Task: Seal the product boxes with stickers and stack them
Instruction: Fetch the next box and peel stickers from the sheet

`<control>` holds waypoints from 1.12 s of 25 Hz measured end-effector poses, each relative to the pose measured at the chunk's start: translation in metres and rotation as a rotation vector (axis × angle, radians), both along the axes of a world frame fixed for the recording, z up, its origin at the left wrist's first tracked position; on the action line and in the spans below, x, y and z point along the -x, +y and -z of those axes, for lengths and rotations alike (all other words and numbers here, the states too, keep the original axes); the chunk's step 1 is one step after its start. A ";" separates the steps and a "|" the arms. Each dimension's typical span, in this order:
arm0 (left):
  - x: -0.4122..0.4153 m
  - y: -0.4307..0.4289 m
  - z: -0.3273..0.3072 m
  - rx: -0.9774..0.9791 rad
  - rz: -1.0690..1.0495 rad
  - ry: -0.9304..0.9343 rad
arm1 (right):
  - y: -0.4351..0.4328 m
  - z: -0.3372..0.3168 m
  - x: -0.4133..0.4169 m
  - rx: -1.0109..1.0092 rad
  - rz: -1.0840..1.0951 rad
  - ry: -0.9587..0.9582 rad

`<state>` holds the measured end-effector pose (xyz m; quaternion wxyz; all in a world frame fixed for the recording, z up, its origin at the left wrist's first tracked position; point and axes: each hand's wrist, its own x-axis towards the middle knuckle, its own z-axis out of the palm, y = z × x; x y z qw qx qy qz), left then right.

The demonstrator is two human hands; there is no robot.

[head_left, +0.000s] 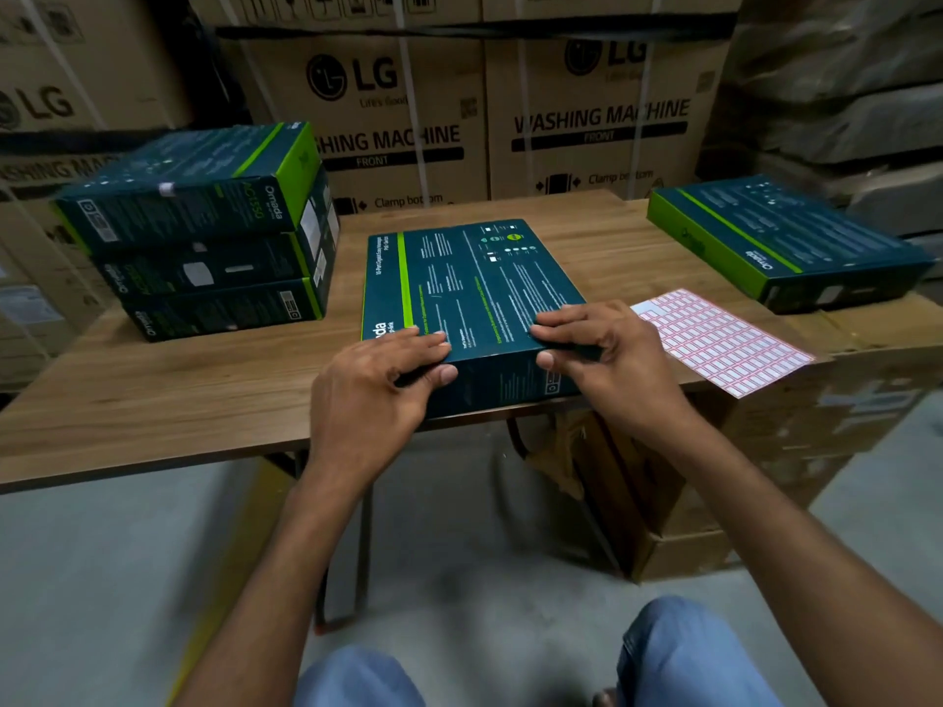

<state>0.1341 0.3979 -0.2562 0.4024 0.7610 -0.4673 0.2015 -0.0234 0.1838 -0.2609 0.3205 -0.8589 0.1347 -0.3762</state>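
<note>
- Step, my read: sealing the centre box (474, 283), which lies flat mid-frame at the near edge of the bench (153, 390).
- My left hand (377, 380) and right hand (597, 349) each pinch its near edge, fingers on top, thumbs on the front face.
- Next, I judge: peel a label off the sticker sheet (724, 344) at right, press it over the flap, then carry the box to the stack (204, 237) upper left.
- I can't tell if a sticker already sits under my fingers; box print is blurred.
</note>
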 end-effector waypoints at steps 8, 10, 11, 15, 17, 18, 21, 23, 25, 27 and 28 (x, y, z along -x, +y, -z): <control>0.021 -0.002 -0.016 0.006 0.015 0.088 | 0.000 0.003 0.030 -0.020 0.036 -0.018; 0.034 -0.017 -0.016 0.053 0.043 0.035 | -0.004 0.009 0.046 -0.011 0.103 -0.074; 0.043 -0.028 -0.015 0.072 0.060 0.005 | -0.010 0.012 0.054 -0.013 0.135 -0.077; 0.080 -0.074 -0.009 0.118 0.110 -0.065 | -0.044 0.015 0.089 -0.030 0.260 -0.045; 0.094 -0.095 -0.007 0.127 0.139 -0.059 | -0.063 0.012 0.102 -0.041 0.314 0.001; 0.101 -0.106 -0.006 0.128 0.163 -0.052 | -0.072 0.011 0.109 -0.052 0.341 0.046; 0.119 -0.131 -0.002 0.119 0.231 -0.030 | -0.095 0.008 0.128 -0.039 0.379 0.195; 0.128 -0.146 0.001 0.092 0.264 0.047 | -0.103 0.007 0.142 -0.041 0.382 0.249; 0.133 -0.159 0.006 0.054 0.271 0.161 | -0.107 0.007 0.154 0.016 0.343 0.332; 0.137 -0.172 0.012 0.017 0.265 0.273 | -0.109 0.013 0.159 0.153 0.327 0.441; 0.140 -0.177 0.015 0.011 0.274 0.356 | -0.112 0.017 0.160 0.203 0.335 0.460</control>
